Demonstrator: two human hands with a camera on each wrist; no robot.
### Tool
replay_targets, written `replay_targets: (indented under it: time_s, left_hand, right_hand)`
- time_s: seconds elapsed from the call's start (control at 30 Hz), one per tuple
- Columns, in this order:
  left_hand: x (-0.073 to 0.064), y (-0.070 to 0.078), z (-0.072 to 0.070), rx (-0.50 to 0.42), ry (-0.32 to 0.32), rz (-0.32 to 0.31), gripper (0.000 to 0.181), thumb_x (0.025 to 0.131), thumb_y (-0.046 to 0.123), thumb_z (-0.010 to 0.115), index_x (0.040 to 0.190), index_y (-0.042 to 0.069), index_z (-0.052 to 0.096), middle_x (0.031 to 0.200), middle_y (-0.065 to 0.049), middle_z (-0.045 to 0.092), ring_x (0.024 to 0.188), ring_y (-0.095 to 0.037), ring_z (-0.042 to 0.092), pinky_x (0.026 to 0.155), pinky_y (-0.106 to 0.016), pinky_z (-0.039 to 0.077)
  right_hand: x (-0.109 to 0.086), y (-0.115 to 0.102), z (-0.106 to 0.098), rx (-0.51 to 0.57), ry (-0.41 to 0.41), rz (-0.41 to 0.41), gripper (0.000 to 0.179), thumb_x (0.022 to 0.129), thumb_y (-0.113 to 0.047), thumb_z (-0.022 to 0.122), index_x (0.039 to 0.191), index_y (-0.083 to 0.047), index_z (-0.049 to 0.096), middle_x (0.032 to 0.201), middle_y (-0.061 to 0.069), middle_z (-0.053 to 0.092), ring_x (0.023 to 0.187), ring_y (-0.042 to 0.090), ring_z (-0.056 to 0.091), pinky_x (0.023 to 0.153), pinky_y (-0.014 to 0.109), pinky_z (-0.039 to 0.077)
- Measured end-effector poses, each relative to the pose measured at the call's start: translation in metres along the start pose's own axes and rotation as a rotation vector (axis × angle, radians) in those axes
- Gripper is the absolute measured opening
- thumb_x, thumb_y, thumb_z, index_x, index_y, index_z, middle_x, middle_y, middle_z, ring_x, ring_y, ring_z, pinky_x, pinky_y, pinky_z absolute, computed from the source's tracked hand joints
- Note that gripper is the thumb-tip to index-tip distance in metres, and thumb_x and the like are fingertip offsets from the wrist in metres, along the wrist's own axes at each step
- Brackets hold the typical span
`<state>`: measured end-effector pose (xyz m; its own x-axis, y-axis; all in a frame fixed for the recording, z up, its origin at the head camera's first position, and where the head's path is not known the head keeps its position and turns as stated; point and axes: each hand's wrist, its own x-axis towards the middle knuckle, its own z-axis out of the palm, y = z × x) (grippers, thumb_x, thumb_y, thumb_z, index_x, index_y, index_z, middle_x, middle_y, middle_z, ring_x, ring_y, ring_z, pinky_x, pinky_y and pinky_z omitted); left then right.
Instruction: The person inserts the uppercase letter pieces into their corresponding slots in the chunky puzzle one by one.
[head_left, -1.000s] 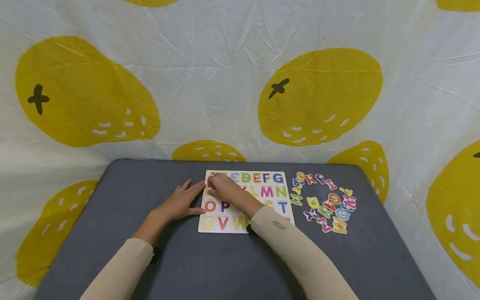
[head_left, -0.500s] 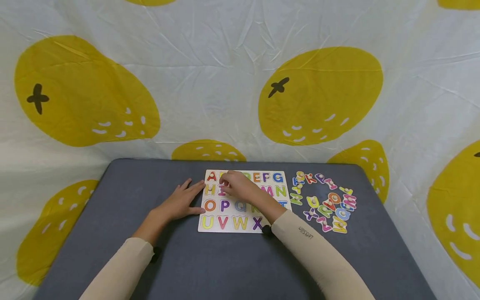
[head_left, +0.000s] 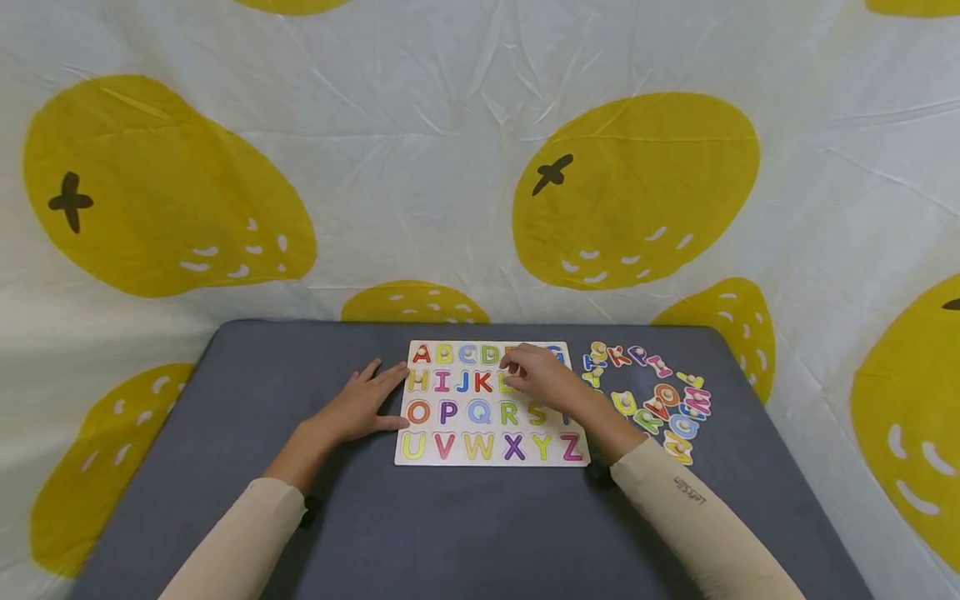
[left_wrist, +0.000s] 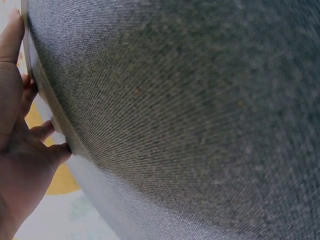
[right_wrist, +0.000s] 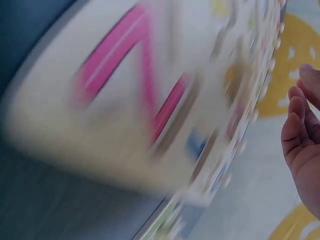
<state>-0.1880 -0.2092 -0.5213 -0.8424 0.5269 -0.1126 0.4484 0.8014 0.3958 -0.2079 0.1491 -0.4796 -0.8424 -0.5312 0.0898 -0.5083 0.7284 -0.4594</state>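
Right hand [head_left: 543, 375], loosely curled, apparently empty, hovers over the crosswise letter board [head_left: 432, 427], nearer the loose letters [head_left: 666, 395] off its right edge, as left hand [head_left: 362, 404], spread and ungripping, touches its left.

Multicoloured letters [head_left: 513, 447] are decorating a white board [head_left: 497, 450], and yellow shapes [head_left: 637, 221] are patterning the white cloth backdrop [head_left: 420, 192].

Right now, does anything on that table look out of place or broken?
The loose letters lie jumbled at mixed angles to the right of the puzzle board, unlike the board's tidy layout. I see nothing spilled or broken, though the right arm hides part.
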Motion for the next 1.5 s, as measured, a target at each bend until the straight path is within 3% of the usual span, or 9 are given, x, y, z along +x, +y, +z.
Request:
replay_targets:
  time_s: [0.23, 0.47, 0.7, 0.9, 1.03, 1.2, 1.5]
  left_hand:
    - [0.000, 0.000, 0.001, 0.001, -0.003, -0.022, 0.097, 0.089, 0.058, 0.074, 0.164, 0.016, 0.030, 0.170, -0.007, 0.031, 0.158, -0.048, 0.014, 0.121, -0.072, 0.016]
    - [0.000, -0.001, 0.002, 0.003, -0.004, -0.023, 0.097, 0.089, 0.059, 0.074, 0.165, 0.016, 0.029, 0.170, -0.006, 0.031, 0.158, -0.047, 0.014, 0.121, -0.072, 0.016]
    - [0.002, 0.001, 0.003, 0.000, -0.013, -0.030, 0.098, 0.089, 0.058, 0.074, 0.165, 0.016, 0.029, 0.170, -0.006, 0.030, 0.158, -0.047, 0.013, 0.122, -0.071, 0.015]
    - [0.000, 0.002, 0.002, -0.007, -0.016, -0.033, 0.098, 0.088, 0.057, 0.075, 0.165, 0.015, 0.029, 0.170, -0.007, 0.030, 0.158, -0.048, 0.014, 0.121, -0.072, 0.015]
    - [0.001, 0.001, 0.003, 0.004, -0.012, -0.031, 0.098, 0.088, 0.058, 0.075, 0.165, 0.016, 0.029, 0.170, -0.007, 0.030, 0.158, -0.047, 0.015, 0.122, -0.072, 0.015]
    - [0.001, 0.000, 0.003, 0.006, -0.012, -0.034, 0.099, 0.088, 0.058, 0.075, 0.165, 0.016, 0.028, 0.170, -0.006, 0.030, 0.158, -0.047, 0.014, 0.122, -0.071, 0.015]
    - [0.001, 0.000, 0.003, -0.007, -0.016, -0.046, 0.099, 0.088, 0.058, 0.075, 0.165, 0.016, 0.028, 0.171, -0.007, 0.029, 0.158, -0.046, 0.013, 0.123, -0.070, 0.014]
  right_hand:
    - [-0.033, 0.047, -0.022, -0.028, 0.079, 0.037, 0.019, 0.092, -0.008, 0.076, 0.110, -0.001, 0.074, 0.090, 0.004, 0.067, 0.081, 0.017, 0.060, 0.073, 0.034, 0.052]
    - [-0.068, 0.088, -0.049, -0.079, 0.073, 0.129, 0.019, 0.095, -0.010, 0.075, 0.111, -0.001, 0.073, 0.095, 0.008, 0.068, 0.082, 0.019, 0.061, 0.074, 0.039, 0.053]
    - [-0.102, 0.123, -0.072, -0.163, 0.121, 0.207, 0.017, 0.093, -0.011, 0.077, 0.108, -0.002, 0.076, 0.099, 0.012, 0.068, 0.084, 0.025, 0.064, 0.077, 0.047, 0.054]
    - [-0.123, 0.155, -0.086, -0.120, 0.151, 0.317, 0.024, 0.097, -0.014, 0.072, 0.116, 0.001, 0.072, 0.106, 0.021, 0.067, 0.091, 0.035, 0.063, 0.082, 0.056, 0.052]
    - [-0.131, 0.169, -0.091, -0.080, 0.137, 0.387, 0.028, 0.099, -0.016, 0.070, 0.121, 0.001, 0.070, 0.112, 0.023, 0.067, 0.096, 0.038, 0.062, 0.087, 0.060, 0.050]
    - [-0.131, 0.181, -0.092, -0.099, 0.113, 0.394, 0.028, 0.097, -0.013, 0.071, 0.121, 0.003, 0.071, 0.109, 0.023, 0.069, 0.095, 0.039, 0.063, 0.088, 0.062, 0.047]
    - [-0.125, 0.193, -0.089, -0.102, 0.074, 0.449, 0.021, 0.098, -0.013, 0.070, 0.112, 0.002, 0.072, 0.094, 0.015, 0.071, 0.085, 0.031, 0.062, 0.081, 0.053, 0.051]
